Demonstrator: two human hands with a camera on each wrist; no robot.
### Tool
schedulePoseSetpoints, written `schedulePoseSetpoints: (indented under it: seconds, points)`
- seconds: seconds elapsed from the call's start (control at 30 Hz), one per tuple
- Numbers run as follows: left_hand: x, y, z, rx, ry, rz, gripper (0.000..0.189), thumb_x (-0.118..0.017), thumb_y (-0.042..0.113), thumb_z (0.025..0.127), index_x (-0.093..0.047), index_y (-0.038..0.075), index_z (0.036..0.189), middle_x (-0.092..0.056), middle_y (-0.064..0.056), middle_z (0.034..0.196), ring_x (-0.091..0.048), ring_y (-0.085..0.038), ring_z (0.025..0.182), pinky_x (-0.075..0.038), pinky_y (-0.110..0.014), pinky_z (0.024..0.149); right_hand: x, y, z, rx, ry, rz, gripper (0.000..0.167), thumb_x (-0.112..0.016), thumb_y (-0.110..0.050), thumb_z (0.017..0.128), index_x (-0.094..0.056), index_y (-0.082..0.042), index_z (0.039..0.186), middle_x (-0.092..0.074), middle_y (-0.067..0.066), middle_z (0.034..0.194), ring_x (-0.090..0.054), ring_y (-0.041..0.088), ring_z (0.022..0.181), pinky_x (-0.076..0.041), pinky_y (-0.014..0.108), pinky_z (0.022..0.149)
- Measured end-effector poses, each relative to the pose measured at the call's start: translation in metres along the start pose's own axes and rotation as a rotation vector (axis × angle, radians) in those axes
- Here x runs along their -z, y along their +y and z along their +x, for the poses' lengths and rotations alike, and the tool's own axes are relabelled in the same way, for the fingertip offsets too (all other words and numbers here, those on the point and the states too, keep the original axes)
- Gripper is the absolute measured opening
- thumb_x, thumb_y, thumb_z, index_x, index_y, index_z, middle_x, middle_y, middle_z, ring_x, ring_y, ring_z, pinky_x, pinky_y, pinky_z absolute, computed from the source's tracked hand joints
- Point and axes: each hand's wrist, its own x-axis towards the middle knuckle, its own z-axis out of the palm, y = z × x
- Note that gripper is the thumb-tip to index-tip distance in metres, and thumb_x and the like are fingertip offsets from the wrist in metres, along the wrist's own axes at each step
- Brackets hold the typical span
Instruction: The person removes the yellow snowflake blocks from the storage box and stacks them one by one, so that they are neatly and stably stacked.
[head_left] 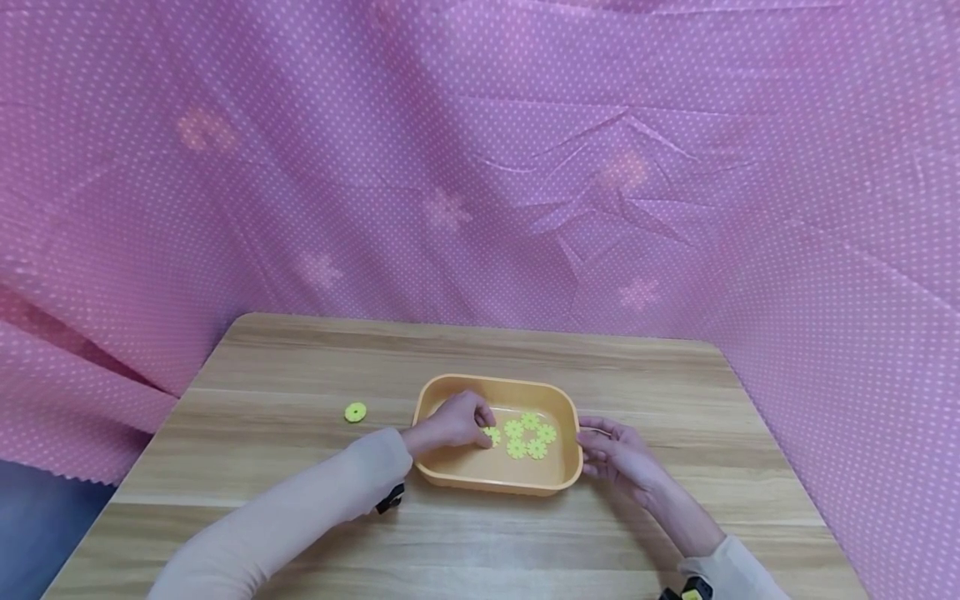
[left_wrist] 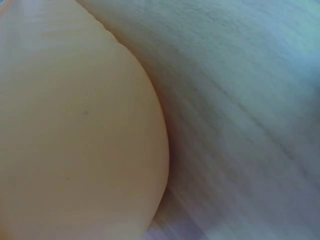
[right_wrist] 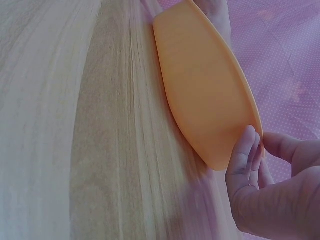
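Note:
An orange plastic basin (head_left: 495, 479) stands on the wooden table. Inside it, several yellow-green flower-shaped pieces (head_left: 537, 449) lie in a ring on the right half of the floor. Reaching over the basin's left end, my left hand (head_left: 456, 419) pinches another yellow-green flower-shaped piece (head_left: 492, 436) between thumb and fingers, beside the ring. My right hand (head_left: 626, 458) touches the outside of the basin's right end with its fingertips. In the right wrist view, those fingers (right_wrist: 243, 152) lie against the wall near the rim. The left wrist view shows only the basin's outer wall (left_wrist: 80, 125) and tabletop.
A single yellow-green disc (head_left: 356, 412) lies on the table (head_left: 300, 358) to the left of the basin, beyond my left forearm. A pink dotted cloth (head_left: 480, 208) hangs behind the table and along its sides.

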Motion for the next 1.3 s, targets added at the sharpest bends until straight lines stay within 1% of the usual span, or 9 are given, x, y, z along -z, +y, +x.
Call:
schedulePoseSetpoints:
  seconds: [0.13,0.33,0.47,0.63,0.77,0.9,1.1,1.23,1.3]
  points:
    - [0.001,0.0,0.001,0.008,0.004,-0.007,0.023,-0.091,0.001,0.072,-0.077,0.004,0.09,-0.074,-0.006,0.09,-0.061,-0.009,0.083,-0.057,-0.022,0.082,0.001,0.0,-0.001,-0.004,0.004,-0.003,0.052,-0.063,-0.008,0.103,-0.042,0.006,0.148,-0.078,-0.004,0.096,-0.072,0.007,0.08,-0.065,0.021,0.076]
    - [0.004,0.001,0.0,0.024,0.003,-0.026,0.019,-0.088,-0.001,0.075,-0.078,0.003,0.09,-0.075,-0.005,0.085,-0.063,-0.009,0.077,-0.057,-0.019,0.074,0.001,-0.001,-0.001,-0.01,0.006,-0.002,0.055,-0.062,-0.008,0.104,-0.039,0.008,0.151,-0.078,-0.005,0.093,-0.072,0.006,0.08,-0.066,0.021,0.076]
    - [0.008,0.001,-0.001,0.04,-0.005,-0.093,0.015,-0.086,-0.005,0.078,-0.078,0.0,0.09,-0.077,-0.008,0.084,-0.066,-0.009,0.073,-0.06,-0.018,0.069,0.001,-0.001,-0.001,-0.008,0.009,-0.002,0.055,-0.063,-0.008,0.103,-0.039,0.009,0.151,-0.078,-0.005,0.093,-0.072,0.006,0.08,-0.066,0.021,0.076]
    - [0.012,0.0,-0.003,0.053,-0.015,-0.195,0.012,-0.082,-0.009,0.08,-0.077,-0.005,0.09,-0.077,-0.013,0.082,-0.067,-0.012,0.067,-0.066,-0.026,0.065,0.002,-0.001,-0.001,-0.01,0.016,-0.002,0.054,-0.063,-0.007,0.104,-0.041,0.008,0.15,-0.077,-0.005,0.091,-0.072,0.006,0.079,-0.065,0.021,0.076]
    - [0.014,-0.002,-0.004,0.063,-0.006,-0.234,0.012,-0.082,-0.01,0.081,-0.077,-0.006,0.091,-0.076,-0.014,0.082,-0.065,-0.011,0.065,-0.066,-0.027,0.065,0.003,-0.001,-0.001,-0.01,0.013,-0.008,0.052,-0.062,-0.008,0.104,-0.041,0.008,0.15,-0.077,-0.005,0.092,-0.072,0.006,0.079,-0.066,0.021,0.076]
    - [0.018,-0.001,-0.006,0.073,-0.01,-0.264,0.012,-0.082,-0.009,0.082,-0.077,-0.006,0.093,-0.076,-0.014,0.083,-0.066,-0.01,0.066,-0.067,-0.029,0.068,0.002,-0.001,-0.001,-0.004,0.012,-0.016,0.053,-0.062,-0.009,0.104,-0.041,0.008,0.15,-0.078,-0.005,0.093,-0.072,0.006,0.08,-0.066,0.022,0.077]
    - [0.029,-0.001,-0.012,0.027,0.008,-0.268,0.011,-0.082,-0.006,0.082,-0.078,-0.005,0.092,-0.077,-0.014,0.085,-0.067,-0.009,0.069,-0.067,-0.029,0.07,-0.001,-0.002,0.0,-0.005,0.013,-0.013,0.056,-0.064,-0.01,0.104,-0.04,0.008,0.151,-0.077,-0.005,0.094,-0.073,0.006,0.082,-0.066,0.022,0.079]
    - [0.037,-0.005,-0.014,0.007,0.019,-0.306,0.011,-0.082,-0.004,0.083,-0.077,-0.005,0.094,-0.077,-0.013,0.086,-0.068,-0.009,0.069,-0.068,-0.031,0.072,-0.001,-0.002,0.0,-0.008,0.019,-0.013,0.056,-0.064,-0.011,0.104,-0.04,0.008,0.151,-0.077,-0.005,0.093,-0.072,0.006,0.082,-0.066,0.022,0.078]
    - [0.042,-0.006,-0.017,0.01,0.021,-0.331,0.012,-0.081,-0.003,0.084,-0.077,-0.005,0.095,-0.077,-0.013,0.088,-0.068,-0.01,0.07,-0.069,-0.031,0.073,0.0,-0.002,0.001,-0.009,0.022,-0.015,0.056,-0.064,-0.011,0.104,-0.041,0.008,0.15,-0.077,-0.005,0.093,-0.072,0.006,0.082,-0.066,0.021,0.077]
